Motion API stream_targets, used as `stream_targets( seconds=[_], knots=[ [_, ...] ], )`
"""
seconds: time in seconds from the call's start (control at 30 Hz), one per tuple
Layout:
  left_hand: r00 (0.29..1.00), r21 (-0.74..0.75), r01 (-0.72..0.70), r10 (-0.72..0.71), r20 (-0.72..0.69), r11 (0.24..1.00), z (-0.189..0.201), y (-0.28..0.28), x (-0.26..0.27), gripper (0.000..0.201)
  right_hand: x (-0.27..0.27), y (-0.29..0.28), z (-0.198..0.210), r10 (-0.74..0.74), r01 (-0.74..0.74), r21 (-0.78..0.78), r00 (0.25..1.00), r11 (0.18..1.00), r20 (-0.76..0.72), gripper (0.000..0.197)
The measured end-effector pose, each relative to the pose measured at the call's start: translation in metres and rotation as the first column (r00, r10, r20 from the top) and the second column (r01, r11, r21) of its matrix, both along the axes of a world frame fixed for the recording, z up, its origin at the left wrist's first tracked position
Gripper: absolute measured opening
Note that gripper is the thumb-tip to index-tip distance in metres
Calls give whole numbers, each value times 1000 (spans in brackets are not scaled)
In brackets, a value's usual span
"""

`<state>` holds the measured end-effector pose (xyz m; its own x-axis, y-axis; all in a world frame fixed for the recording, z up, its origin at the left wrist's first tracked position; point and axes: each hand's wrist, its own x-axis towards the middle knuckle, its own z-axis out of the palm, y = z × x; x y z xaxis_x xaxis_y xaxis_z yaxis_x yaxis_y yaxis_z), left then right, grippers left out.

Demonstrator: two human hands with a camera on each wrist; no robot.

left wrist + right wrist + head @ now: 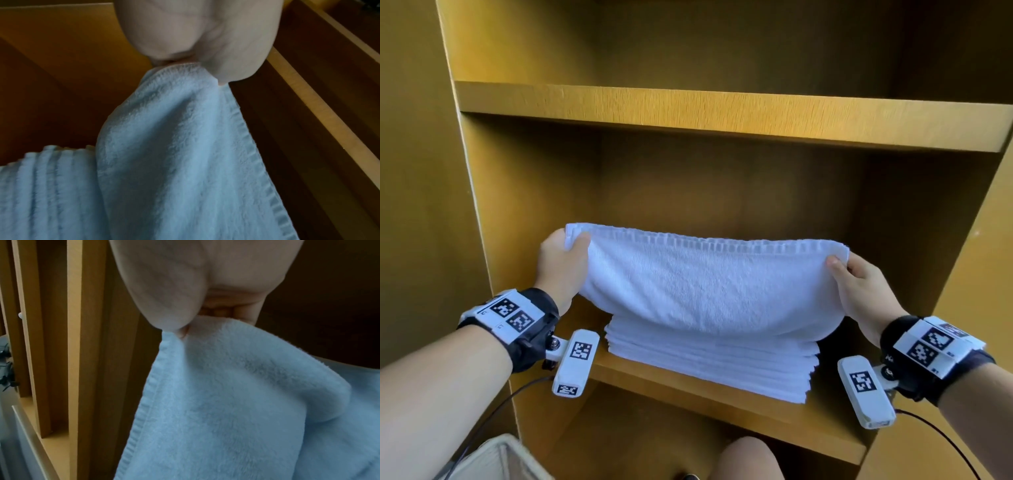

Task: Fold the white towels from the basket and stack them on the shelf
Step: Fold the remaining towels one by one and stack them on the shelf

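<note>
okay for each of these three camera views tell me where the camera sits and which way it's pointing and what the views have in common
Head: worn on the head, looking forward and down into the shelf; shows both forearms, left hand and right hand holding the held towel over the stack.
Left wrist: looks along the left hand at the pinched corner.
Right wrist: looks along the right hand at the other pinched corner.
Shared: all three show the held towel.

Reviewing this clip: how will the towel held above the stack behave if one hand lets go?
Probably floppy: the held towel sags between the left hand and right hand, draping onto the stack. The freed corner would likely drop. It looks light, since fingertip pinches hold it, and its plush pile seems unlikely to slip.
</note>
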<state>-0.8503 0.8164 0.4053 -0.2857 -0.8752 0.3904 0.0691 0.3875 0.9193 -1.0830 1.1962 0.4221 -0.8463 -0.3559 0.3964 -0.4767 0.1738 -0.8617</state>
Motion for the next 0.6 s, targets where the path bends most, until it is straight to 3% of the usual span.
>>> stream_targets(
  seconds=[0.07,0.27,0.37,0.43,0.5,0.6],
  knots=[
    [999,42,7,-8,37,999,-9,-3,1,33,1,-1,-10,-7,5,36,998,999,55,30],
    [978,143,41,-69,196,989,-41,-13,2,24,-2,-6,-43,-29,-11,178,975,984,219,35],
    [954,164,49,-95,284,985,-54,-17,-2,12,-8,-9,-60,-57,-21,226,942,974,330,30],
    [931,172,59,-117,347,983,-62,-20,-6,18,-11,-11,-69,-77,-20,233,914,972,398,26],
    [908,185,83,-151,391,979,-71,-23,-11,22,-16,-13,-77,-107,-10,261,897,965,430,24],
    [879,185,108,-181,442,977,-80,-30,-21,13,-23,-17,-83,-139,-7,303,879,953,456,25]
  ],
)
